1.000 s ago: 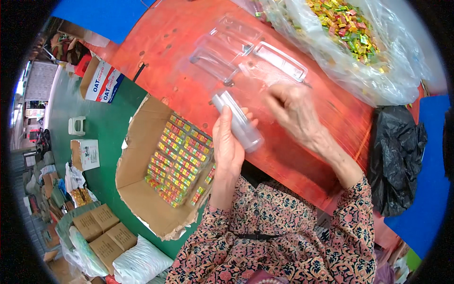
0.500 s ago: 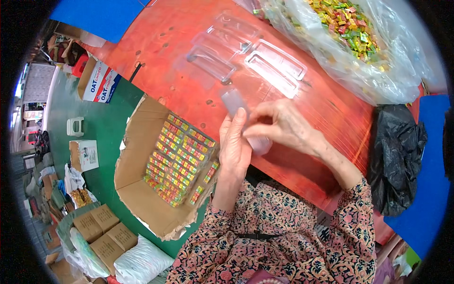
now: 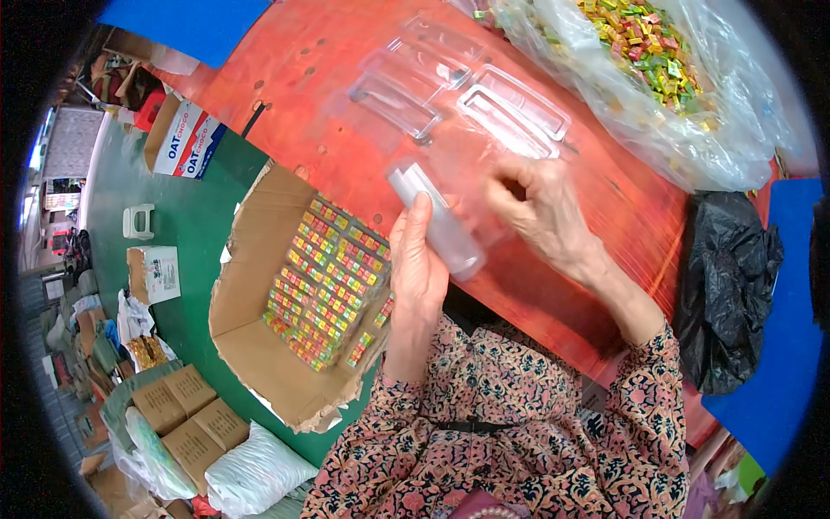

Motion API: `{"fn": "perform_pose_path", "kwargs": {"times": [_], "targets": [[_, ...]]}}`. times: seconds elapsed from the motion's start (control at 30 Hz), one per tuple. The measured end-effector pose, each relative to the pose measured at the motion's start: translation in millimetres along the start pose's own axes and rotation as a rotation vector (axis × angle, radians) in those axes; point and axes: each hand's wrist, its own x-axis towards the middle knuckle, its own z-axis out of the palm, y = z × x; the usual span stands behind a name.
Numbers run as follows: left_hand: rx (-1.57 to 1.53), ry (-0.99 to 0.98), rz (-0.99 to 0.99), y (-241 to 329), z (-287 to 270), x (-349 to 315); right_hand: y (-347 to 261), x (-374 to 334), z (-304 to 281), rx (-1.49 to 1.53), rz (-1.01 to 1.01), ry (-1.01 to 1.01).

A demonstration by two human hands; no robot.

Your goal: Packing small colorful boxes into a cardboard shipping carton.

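Observation:
My left hand [image 3: 422,264] grips a small stack of long, narrow clear plastic trays [image 3: 445,229], thumb on top, slanted above the near edge of the red table. To its right, my right hand [image 3: 546,206] hovers apart from the stack with fingers curled and thumb and forefinger pinched. Blur hides whether anything clear is between them. Beyond both hands, several clear plastic trays [image 3: 393,106] lie on the table. At my left, a cardboard box [image 3: 246,307] holds rows of trays filled with small red, yellow and green wrapped cubes [image 3: 324,285].
A big clear bag [image 3: 596,130] of wrapped cubes [image 3: 648,52] sits at the far right of the red table [image 3: 303,112]. A black plastic bag [image 3: 731,285] hangs at the right edge. Cartons [image 3: 186,402] and a white stool [image 3: 138,221] stand on the green floor.
My right hand has pulled away from the clear trays toward the right and its fingers have curled. My left hand keeps its grip, with more of the stack now showing.

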Motion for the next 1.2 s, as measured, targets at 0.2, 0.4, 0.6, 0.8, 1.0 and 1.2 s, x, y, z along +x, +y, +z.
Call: {"fn": "perform_pose_path", "kwargs": {"times": [0.2,0.4,0.6,0.8,1.0,1.2], "targets": [[-0.035,-0.004,-0.017,-1,-4,1,41,1,20,-0.805,-0.210,0.080],[0.005,-0.017,0.007,-3,-5,-1,9,-4,11,-0.533,-0.073,-0.013],[-0.014,-0.068,-0.013,-3,2,-10,3,-10,19,0.531,0.314,-0.435],[-0.006,-0.064,0.002,1,-12,-11,-1,-8,22,0.609,0.371,-0.458],[-0.059,0.053,0.029,13,-27,-11,11,0,29,-0.279,-0.115,0.037],[-0.028,0.023,0.041,10,-29,-15,6,1,39,-0.702,-0.206,0.027]]}}
